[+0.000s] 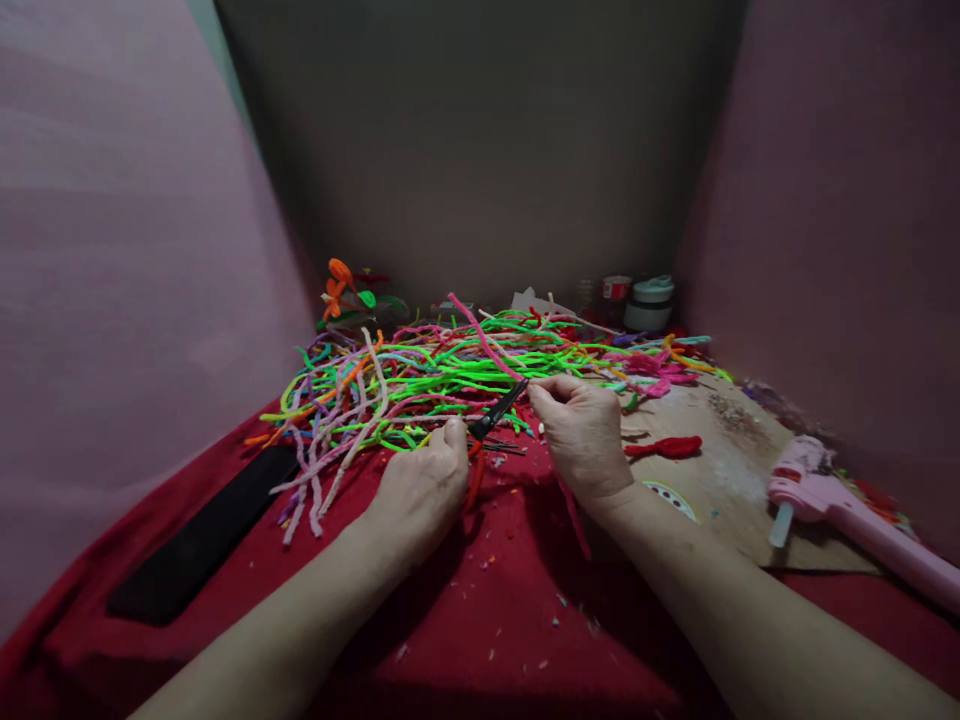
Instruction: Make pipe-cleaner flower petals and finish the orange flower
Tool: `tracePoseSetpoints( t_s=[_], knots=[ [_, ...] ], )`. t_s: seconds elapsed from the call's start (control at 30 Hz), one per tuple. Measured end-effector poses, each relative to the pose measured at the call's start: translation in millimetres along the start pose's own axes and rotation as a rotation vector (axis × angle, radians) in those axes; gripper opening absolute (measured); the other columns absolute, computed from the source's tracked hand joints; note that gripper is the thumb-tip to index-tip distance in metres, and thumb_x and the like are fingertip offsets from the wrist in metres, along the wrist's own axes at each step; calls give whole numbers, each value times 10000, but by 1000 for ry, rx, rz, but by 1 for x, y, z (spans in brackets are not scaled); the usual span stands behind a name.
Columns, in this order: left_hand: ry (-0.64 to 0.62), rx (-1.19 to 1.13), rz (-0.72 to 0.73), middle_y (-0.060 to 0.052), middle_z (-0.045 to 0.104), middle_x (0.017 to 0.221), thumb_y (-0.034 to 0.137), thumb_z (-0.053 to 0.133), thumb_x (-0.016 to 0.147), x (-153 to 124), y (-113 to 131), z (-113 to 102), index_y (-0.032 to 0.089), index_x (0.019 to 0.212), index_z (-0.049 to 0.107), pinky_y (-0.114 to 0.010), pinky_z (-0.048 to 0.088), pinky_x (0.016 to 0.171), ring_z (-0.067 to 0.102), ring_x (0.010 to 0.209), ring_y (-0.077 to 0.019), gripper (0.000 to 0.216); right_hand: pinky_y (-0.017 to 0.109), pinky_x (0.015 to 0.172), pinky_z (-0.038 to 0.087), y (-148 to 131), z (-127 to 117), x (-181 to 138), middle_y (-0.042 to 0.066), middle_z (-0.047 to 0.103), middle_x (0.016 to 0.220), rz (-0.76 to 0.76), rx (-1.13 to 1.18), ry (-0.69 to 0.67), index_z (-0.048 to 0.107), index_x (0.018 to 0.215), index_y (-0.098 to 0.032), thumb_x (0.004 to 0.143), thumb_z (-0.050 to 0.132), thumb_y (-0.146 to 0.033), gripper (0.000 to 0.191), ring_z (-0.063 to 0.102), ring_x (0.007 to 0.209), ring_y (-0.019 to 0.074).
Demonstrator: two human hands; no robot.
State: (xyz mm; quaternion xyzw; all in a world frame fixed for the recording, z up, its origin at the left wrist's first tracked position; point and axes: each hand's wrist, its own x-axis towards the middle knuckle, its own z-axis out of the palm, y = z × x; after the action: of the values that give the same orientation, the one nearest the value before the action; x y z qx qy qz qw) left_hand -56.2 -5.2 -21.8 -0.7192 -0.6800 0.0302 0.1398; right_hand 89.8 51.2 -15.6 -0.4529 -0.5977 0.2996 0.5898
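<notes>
My left hand [429,478] is closed around a pair of scissors [496,412] with dark blades and red handles; the handles are partly hidden by the fingers. The blades point up and right, their tips close to my right fingertips. My right hand [585,432] pinches a pink pipe cleaner [484,338], which sticks out up and to the left past the scissors' tips. A pink length [574,520] also hangs below my right hand. Just beyond both hands spreads a heap of pipe cleaners [450,375] in green, pink, purple and other colours.
A pink glue gun [855,510] lies at the right on a cardboard sheet [739,500], near a red looped piece [667,447]. At the left is a long black object [206,535]. Orange pipe-cleaner flowers [336,285] and a lidded container [649,303] stand at the back. Scraps dot the red cloth [450,620].
</notes>
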Motion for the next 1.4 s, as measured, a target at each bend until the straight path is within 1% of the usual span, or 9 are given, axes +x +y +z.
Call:
tracePoseSetpoints(
  t_s=[0.23,0.37,0.47,0.6,0.8,1.1,1.27,1.33,1.4],
  knots=[
    [3,-3,34,-115,587,843,104,254,827,-1,-1,1,123,976,390,-297,441,500,633,690,-246,203,222,529,346,2,1,1,-15,531,512,-16,42,-14,666,654,-112,696,515,-259,215,422,484,89],
    [38,-52,79,-96,592,804,129,258,840,-2,-2,3,136,957,377,-278,417,491,628,658,-232,167,223,532,344,2,1,0,-13,533,516,-10,49,-18,665,653,-114,691,517,-256,208,423,493,93],
    [46,-108,26,-89,596,752,166,263,852,-1,-5,2,136,946,365,-286,407,499,623,638,-236,142,222,526,341,1,2,-1,-16,520,501,12,71,-40,657,632,-118,683,518,-249,198,419,492,94],
    [-1,-106,-84,-95,598,718,186,288,846,1,-6,-4,138,945,364,-303,409,522,622,637,-252,134,217,519,339,2,2,-1,-24,497,499,49,122,-53,651,621,-118,676,528,-252,190,398,488,86],
    [19,-38,7,-127,583,877,209,271,858,1,-5,1,142,951,393,-311,429,537,622,695,-248,167,213,505,336,1,2,2,-39,474,501,97,191,-45,645,627,-120,664,535,-241,168,364,463,70],
    [9,4,12,-132,582,915,159,261,845,0,-5,2,125,1000,405,-297,440,542,621,704,-233,215,209,510,337,2,4,1,-37,506,519,133,295,-41,642,635,-111,629,569,-217,129,394,491,70],
    [13,4,16,-123,592,882,154,261,842,-1,-4,4,128,990,413,-302,435,519,626,685,-243,214,217,515,336,1,3,2,-30,531,531,133,296,-39,649,638,-112,622,580,-218,127,416,503,75],
    [43,-23,19,-119,600,856,160,277,841,-2,-6,5,130,972,420,-290,428,520,624,664,-231,196,220,504,326,0,2,2,-35,516,516,130,288,-39,652,639,-114,631,580,-227,135,394,484,69],
    [94,-110,-22,-99,604,779,170,323,830,-2,-9,6,135,950,424,-278,420,523,617,633,-216,161,220,479,302,1,1,3,-40,493,496,141,288,-44,655,643,-113,642,578,-239,147,366,462,64]
  ],
)
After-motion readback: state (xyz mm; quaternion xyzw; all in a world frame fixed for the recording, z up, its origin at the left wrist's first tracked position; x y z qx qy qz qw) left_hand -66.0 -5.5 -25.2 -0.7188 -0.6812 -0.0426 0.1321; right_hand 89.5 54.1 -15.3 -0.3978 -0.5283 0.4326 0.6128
